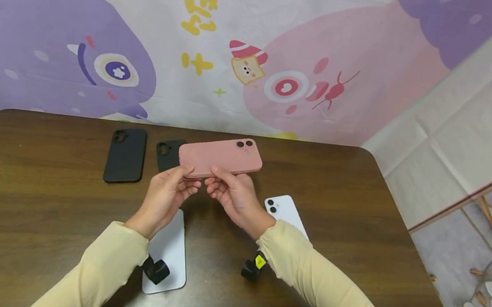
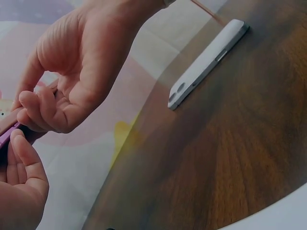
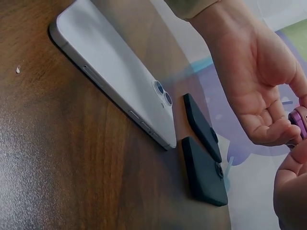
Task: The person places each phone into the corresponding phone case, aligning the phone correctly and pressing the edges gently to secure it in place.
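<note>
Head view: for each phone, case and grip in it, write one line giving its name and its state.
Pink phone, held up, back and lenses showing
Left grip, pinching the pink phone
Right grip, pinching the pink phone
Left black case, lying flat
Right black case, lying flat, partly hidden
Left white phone, lying back up, partly hidden
Right white phone, lying back up, partly hidden

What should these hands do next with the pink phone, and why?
Perhaps squeeze gently along the near edge of the pink phone, since the left hand and right hand both pinch it there, close together, holding it above the table.
</note>
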`<state>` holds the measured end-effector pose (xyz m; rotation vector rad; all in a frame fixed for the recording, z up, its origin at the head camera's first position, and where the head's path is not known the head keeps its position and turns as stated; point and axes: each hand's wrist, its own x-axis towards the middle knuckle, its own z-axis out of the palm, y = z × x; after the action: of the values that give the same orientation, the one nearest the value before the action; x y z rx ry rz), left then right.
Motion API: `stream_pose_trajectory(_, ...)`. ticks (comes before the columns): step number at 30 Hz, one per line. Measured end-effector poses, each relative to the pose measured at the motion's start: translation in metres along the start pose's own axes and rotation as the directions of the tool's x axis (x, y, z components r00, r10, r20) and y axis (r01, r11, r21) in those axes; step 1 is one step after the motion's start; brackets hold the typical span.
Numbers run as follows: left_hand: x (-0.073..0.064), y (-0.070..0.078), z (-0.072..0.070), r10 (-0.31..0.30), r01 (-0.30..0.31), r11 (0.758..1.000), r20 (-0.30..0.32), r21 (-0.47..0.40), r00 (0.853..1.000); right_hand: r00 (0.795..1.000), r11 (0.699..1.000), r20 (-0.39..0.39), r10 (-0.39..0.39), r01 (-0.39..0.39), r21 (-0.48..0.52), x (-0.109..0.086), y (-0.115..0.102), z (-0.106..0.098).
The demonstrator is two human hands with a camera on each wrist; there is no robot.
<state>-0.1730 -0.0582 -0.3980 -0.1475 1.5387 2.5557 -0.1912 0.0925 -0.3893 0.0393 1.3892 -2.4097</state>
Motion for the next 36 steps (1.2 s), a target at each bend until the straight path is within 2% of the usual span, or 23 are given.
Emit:
stream_pose_trajectory(7, 0.001, 0.003, 0.001, -0.019, 0.018, 0.999, 0.033, 0.027, 0.999, 0.998, 0.999, -0.053, -0.030, 0.029, -0.023, 0.000, -0.002, 0.000)
stream_pose_trajectory(15, 0.002, 0.015, -0.007, -0.145, 0.132, 0.979, 0.078, 0.153, 0.986, 0.996, 0.998, -0.082, -0.025, 0.021, -0.051, 0.002, -0.004, -0.004)
stream_pose_trajectory(18, 0.001, 0.015, -0.009, -0.147, 0.132, 0.979, 0.096, 0.156, 0.984, 0.996, 0.998, -0.087, -0.026, 0.022, -0.056, 0.002, -0.004, -0.006)
stream_pose_trajectory(21, 0.000, 0.015, -0.010, -0.119, 0.101, 0.983, 0.119, 0.150, 0.986, 0.997, 0.999, -0.071, -0.027, 0.024, -0.038, 0.002, -0.003, -0.006)
stream_pose_trajectory(26, -0.001, 0.012, -0.009, -0.079, 0.059, 0.987, 0.128, 0.150, 0.989, 1.000, 1.000, 0.010, -0.011, 0.011, -0.009, 0.001, 0.001, -0.004)
stream_pose_trajectory(30, 0.001, 0.011, -0.008, -0.100, 0.078, 0.982, 0.122, 0.173, 0.988, 0.999, 0.999, 0.030, -0.021, 0.022, -0.024, 0.002, 0.004, -0.003)
stream_pose_trajectory(36, 0.003, 0.012, -0.009, -0.152, 0.117, 0.949, 0.103, 0.292, 0.983, 0.999, 0.998, -0.001, -0.037, 0.037, -0.052, 0.002, 0.006, -0.003)
